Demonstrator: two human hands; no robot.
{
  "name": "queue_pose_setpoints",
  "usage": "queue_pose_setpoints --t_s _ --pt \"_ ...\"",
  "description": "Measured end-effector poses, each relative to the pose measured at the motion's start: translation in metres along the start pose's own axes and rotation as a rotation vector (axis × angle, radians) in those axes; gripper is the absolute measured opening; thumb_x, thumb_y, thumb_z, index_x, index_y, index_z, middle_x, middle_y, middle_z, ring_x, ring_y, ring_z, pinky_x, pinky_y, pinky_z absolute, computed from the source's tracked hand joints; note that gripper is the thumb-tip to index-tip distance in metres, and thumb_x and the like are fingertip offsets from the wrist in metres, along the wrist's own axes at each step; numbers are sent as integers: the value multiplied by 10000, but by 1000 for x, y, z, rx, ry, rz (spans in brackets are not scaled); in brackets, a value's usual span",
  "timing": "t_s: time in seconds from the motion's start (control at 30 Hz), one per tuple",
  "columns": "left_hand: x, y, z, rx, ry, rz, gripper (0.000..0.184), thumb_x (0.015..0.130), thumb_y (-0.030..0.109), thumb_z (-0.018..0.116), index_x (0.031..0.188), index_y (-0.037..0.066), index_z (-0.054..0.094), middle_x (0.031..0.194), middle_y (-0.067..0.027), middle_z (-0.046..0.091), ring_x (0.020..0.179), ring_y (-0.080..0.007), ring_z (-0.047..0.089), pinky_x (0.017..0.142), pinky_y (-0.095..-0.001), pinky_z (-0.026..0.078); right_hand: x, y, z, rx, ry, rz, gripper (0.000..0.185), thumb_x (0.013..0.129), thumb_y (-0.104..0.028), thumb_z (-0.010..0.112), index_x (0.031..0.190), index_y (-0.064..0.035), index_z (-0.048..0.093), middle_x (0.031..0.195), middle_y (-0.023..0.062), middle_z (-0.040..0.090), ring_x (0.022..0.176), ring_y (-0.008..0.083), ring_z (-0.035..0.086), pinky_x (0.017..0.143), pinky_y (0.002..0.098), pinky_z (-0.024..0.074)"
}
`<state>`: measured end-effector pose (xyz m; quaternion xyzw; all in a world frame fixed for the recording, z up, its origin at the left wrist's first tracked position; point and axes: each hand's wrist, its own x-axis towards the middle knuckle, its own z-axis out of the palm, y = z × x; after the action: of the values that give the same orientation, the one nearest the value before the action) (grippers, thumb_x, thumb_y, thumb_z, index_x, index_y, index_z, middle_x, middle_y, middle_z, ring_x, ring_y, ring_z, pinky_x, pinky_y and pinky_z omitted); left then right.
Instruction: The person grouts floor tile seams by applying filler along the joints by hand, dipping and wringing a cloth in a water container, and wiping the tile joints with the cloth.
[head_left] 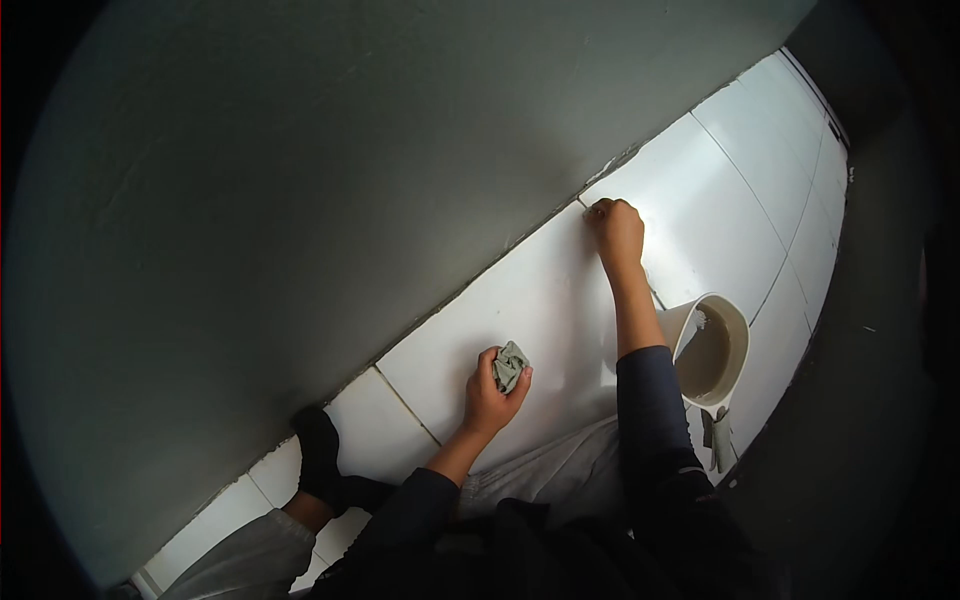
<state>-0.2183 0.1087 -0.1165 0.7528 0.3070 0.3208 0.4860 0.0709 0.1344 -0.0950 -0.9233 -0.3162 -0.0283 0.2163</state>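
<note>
Running diagonally beside a dark grey wall point(300, 200), white floor tiles point(540, 290) form a narrow strip. Near their wall-side edge, the right hand point(617, 230) is curled over a tile joint point(656, 297); I cannot tell whether its fingers pinch anything. Farther in from that edge, the left hand point(490, 400) clasps a crumpled grey-green cloth point(510, 366), bunched roughly round, its slightly longer axis pointing away from the wrist. Toward the opposite edge, a pale container point(678, 318) holds murky liquid point(705, 365).

The crumpled fabric cloth point(510, 372) was grey-green. Flat, rectangular tiles point(535, 285) were white, with dark and tan joint lines point(408, 406); the round-mouthed plastic bucket point(673, 322) was cream.
</note>
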Motion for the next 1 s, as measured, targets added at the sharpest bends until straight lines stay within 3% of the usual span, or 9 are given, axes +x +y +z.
queue_pose_setpoints --t_s 0.07,0.13,0.27,0.33,0.43,0.57,0.63,0.73,1.0 --pt "-1 0 2 -6 -7 -3 419 809 171 705 1079 -19 447 815 -134 627 702 -247 652 609 -334 519 -3 -3 2 -1 10 7 121 774 -121 624 816 -36 699 833 177 631 722 344 614 670 416 506" --pt "-1 0 3 9 7 -15 422 805 165 709 1080 -20 448 811 -134 629 697 -245 652 605 -331 519 -5 -6 11 154 238 -208 130 768 -126 625 819 -34 701 809 171 633 700 346 617 655 417 508" --pt "-4 -2 -1 0 -41 -36 426 814 157 695 1097 -30 436 837 -136 628 733 -217 642 649 -324 515 -1 -5 3 215 176 -148 137 764 -138 632 828 -41 705 806 166 633 685 343 616 648 415 508" --pt "-2 -2 -1 -15 -45 -33 429 816 158 694 1100 -31 434 838 -136 628 735 -216 643 650 -323 517 4 2 -7 114 -79 32 137 766 -147 639 838 -54 709 828 167 637 695 336 617 659 407 508" --pt "-2 0 1 -3 -42 -42 429 816 159 694 1099 -30 433 838 -133 628 734 -216 643 651 -322 517 4 -1 -4 -17 -60 29 143 768 -154 642 851 -60 713 850 165 643 709 332 619 670 401 508" --pt "-4 -3 1 15 -50 -46 422 817 157 694 1097 -24 435 840 -130 628 735 -215 643 651 -324 518 -1 -5 12 207 197 -166 160 775 -152 631 878 -67 719 863 160 647 709 331 622 669 395 511" --pt "-2 -2 0 10 -40 9 460 815 203 702 1106 -23 426 813 -150 618 683 -257 644 591 -344 515 -1 -5 7 195 175 -137 152 771 -140 630 869 -65 720 851 160 647 713 331 624 674 398 510" --pt "-2 -4 0 13 -28 18 458 814 204 703 1100 -23 427 810 -153 617 681 -262 643 588 -350 513 9 -3 -9 30 -133 72 155 762 -123 626 866 -62 723 814 163 647 718 329 629 682 403 509" --pt "-3 -3 1 9 -42 0 447 818 201 698 1096 -24 429 812 -158 620 691 -275 646 601 -362 512 -3 -6 8 173 107 -68 175 772 -172 650 897 -71 721 895 134 652 785 305 624 731 384 501"
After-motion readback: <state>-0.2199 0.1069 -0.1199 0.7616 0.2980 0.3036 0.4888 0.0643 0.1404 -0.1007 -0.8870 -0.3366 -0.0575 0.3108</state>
